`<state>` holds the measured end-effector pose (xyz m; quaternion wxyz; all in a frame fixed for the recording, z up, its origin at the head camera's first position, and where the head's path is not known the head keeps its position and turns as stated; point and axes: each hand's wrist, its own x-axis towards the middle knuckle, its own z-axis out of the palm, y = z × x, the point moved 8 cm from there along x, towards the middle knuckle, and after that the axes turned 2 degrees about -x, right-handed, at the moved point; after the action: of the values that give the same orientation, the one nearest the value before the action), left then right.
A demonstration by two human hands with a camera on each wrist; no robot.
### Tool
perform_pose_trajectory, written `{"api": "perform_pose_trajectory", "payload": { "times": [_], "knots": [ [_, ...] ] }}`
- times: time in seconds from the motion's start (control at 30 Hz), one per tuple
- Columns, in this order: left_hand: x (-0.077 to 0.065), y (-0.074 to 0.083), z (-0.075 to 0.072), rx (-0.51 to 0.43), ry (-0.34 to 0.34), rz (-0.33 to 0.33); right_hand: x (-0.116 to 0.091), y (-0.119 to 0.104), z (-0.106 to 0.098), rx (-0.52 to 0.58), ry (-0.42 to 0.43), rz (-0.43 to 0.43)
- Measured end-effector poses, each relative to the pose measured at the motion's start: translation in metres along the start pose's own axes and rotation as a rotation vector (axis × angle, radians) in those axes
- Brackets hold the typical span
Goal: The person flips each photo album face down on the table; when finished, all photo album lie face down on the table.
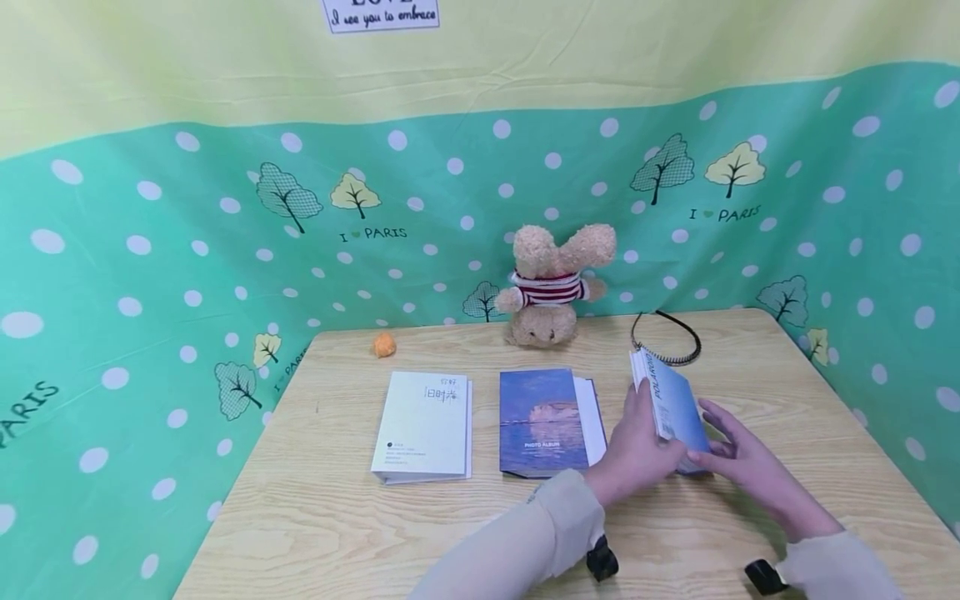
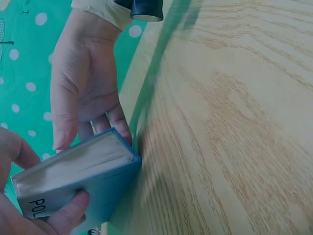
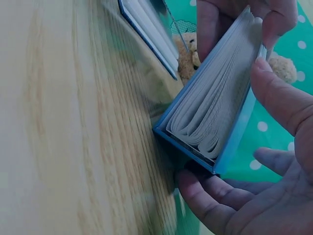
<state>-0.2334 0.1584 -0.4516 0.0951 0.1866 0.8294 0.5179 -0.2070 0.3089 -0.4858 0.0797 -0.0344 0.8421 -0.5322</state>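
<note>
A thick blue photo album point(image 1: 681, 408) with "POLAROID" lettering stands tilted at the table's right side, its page edges visible in both wrist views. My left hand point(image 1: 637, 446) grips it, with the thumb point(image 2: 71, 210) on the lettered side. My right hand point(image 1: 742, 458) holds the album's near right end. The right thumb point(image 3: 274, 85) lies on the cover's edge, while the fingers point(image 3: 210, 198) curve around the lower corner. Left of the hands lies another blue photo album point(image 1: 543, 425) with a seaside cliff picture on its cover.
A white album point(image 1: 423, 425) lies farther left on the wooden table point(image 1: 315, 533). At the back are an orange fuzzy ball point(image 1: 384, 344), an upside-down plush rabbit point(image 1: 546, 287) in a striped top, and a black headband point(image 1: 686, 360). A green dotted cloth point(image 1: 435, 183) hangs behind.
</note>
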Motion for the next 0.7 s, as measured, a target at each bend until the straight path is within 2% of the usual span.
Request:
{"api": "perform_pose_trajectory", "payload": {
  "times": [0.2, 0.33, 0.53, 0.7],
  "knots": [
    [-0.001, -0.002, -0.004, 0.004, -0.003, 0.001, -0.001, -0.001, -0.001, 0.0, 0.019, 0.003],
    [0.0, -0.006, -0.006, 0.034, -0.008, -0.034, -0.001, -0.002, -0.001, -0.025, 0.032, -0.007],
    [0.0, -0.012, -0.007, 0.145, 0.0, -0.094, 0.0, -0.004, -0.003, -0.073, 0.048, -0.028],
    [0.0, -0.015, -0.008, 0.228, 0.012, -0.106, 0.0, -0.004, -0.004, -0.135, 0.054, -0.041]
  ]
}}
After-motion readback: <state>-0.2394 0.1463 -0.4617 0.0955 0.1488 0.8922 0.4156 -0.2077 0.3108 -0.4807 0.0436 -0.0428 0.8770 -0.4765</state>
